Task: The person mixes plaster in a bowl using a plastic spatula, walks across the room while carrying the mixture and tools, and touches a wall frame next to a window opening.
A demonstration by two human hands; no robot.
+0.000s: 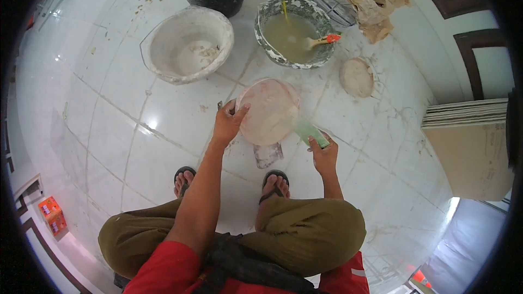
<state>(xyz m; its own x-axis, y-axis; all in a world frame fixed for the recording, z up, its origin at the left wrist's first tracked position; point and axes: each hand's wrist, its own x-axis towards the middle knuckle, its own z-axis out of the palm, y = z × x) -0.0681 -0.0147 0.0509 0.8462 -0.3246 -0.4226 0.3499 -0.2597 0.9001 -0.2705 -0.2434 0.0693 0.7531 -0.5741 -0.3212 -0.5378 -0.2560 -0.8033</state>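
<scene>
My left hand (231, 122) grips the left rim of a round, pinkish, powder-stained bowl (267, 110), with the thumb over its edge. My right hand (323, 149) is closed round a pale green flat tool (309, 130), whose whitish far end lies at the bowl's lower right edge. Just below the bowl, a stained rectangular piece (268, 155) rests on the floor between my feet and the bowl.
Beyond the bowl stand a whitish bucket (158, 49), a dark bucket (220, 1) and a bucket of cloudy water (263, 38) holding a brush (321, 41). A round dusty lid (357, 78), torn paper bag (376, 0) and stacked boards (466, 152) are at right.
</scene>
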